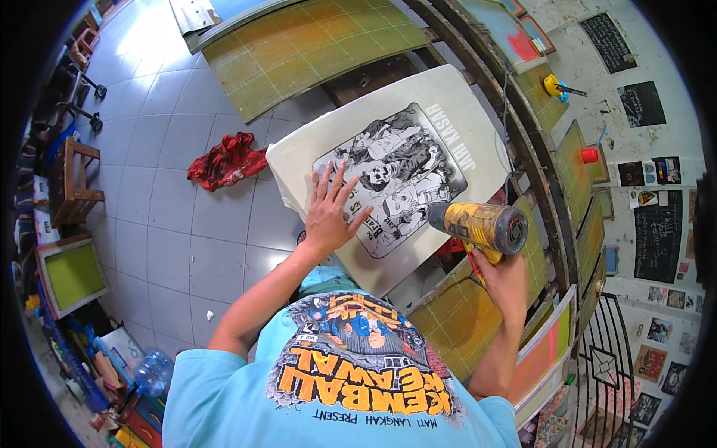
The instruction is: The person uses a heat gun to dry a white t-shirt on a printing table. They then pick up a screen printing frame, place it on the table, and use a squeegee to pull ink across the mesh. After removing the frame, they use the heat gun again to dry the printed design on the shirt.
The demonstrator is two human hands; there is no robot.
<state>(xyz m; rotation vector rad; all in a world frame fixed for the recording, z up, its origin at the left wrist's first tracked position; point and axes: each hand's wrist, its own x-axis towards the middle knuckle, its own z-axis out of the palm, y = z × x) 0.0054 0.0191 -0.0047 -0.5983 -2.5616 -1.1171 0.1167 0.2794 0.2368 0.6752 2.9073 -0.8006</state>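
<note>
A cream printed T-shirt (467, 119) lies stretched over a board, with a black-and-white figure illustration on it. My left hand (328, 213) rests on the left side of the print, fingers spread. My right hand (493, 265) grips a yellow and black heat gun (482, 224), held over the lower right of the print with its nozzle toward the left. A dark cord runs near the gun. My turquoise shirt fills the lower middle of the view.
Yellow-green gridded boards (314, 52) sit on racks above and to the right. A crumpled red cloth (224, 160) lies on the tiled floor. At left stand a wooden stool (82, 172), a framed screen (71, 272) and a water jug (153, 373). A red cup (588, 154) is at right.
</note>
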